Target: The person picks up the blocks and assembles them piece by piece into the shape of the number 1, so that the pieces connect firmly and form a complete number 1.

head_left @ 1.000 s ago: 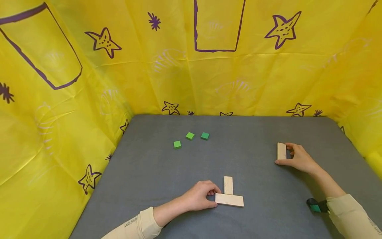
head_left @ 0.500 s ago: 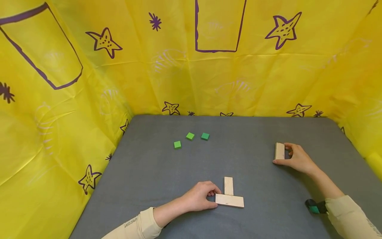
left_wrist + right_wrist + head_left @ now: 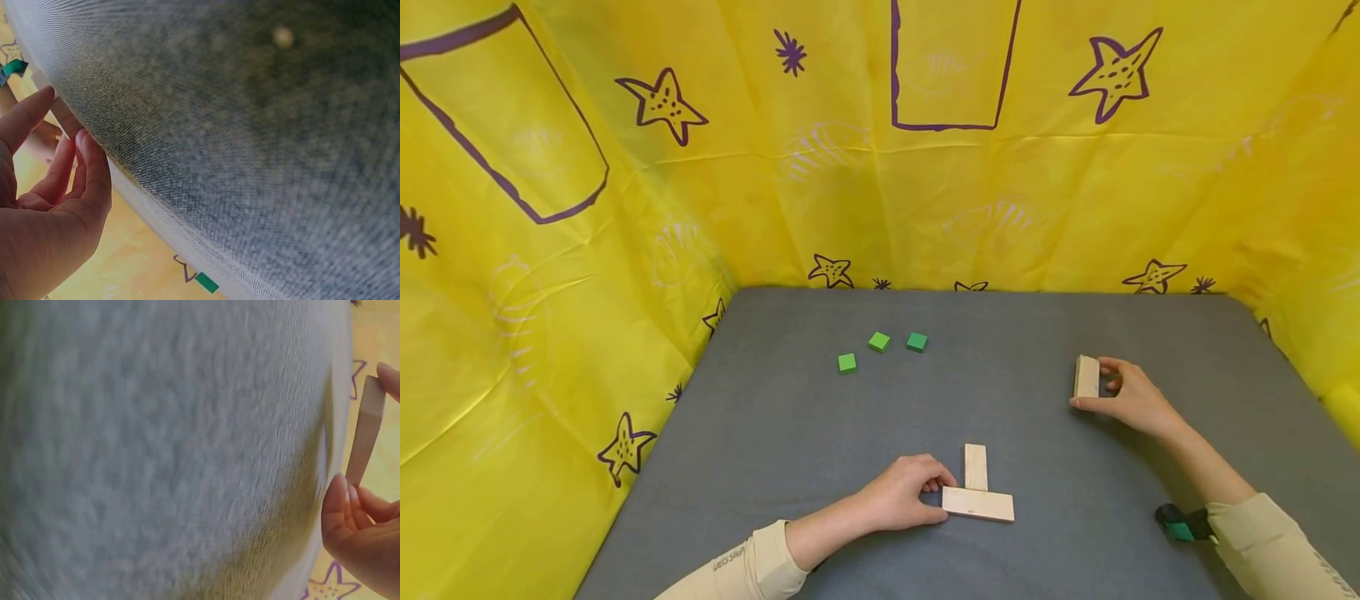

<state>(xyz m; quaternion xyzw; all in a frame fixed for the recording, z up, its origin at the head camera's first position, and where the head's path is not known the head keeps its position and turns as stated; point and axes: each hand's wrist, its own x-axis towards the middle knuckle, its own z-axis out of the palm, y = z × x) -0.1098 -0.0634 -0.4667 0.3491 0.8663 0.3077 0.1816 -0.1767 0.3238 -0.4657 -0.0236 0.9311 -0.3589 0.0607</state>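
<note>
Near the front of the grey table (image 3: 820,450), a wooden plank block (image 3: 979,505) lies crosswise, with a second wooden block (image 3: 976,467) meeting its far long side at a right angle. My left hand (image 3: 898,496) pinches the crosswise block's left end between thumb and fingers; the left wrist view also has the fingertips on that block (image 3: 66,119). Over to the right, my right hand (image 3: 1131,400) grips a third wooden block (image 3: 1086,377) by its two ends, thumb at the near end. In the right wrist view this block (image 3: 367,431) shows space between it and the cloth surface.
Two light green squares (image 3: 847,363) (image 3: 879,342) and one darker green square (image 3: 917,342) lie toward the back, left of centre. A yellow curtain (image 3: 760,200) with purple drawings rises behind the table and along both sides.
My right hand has moved a little to the left with the wooden block in its grip. The left hand and the two blocks by it have stayed in place.
</note>
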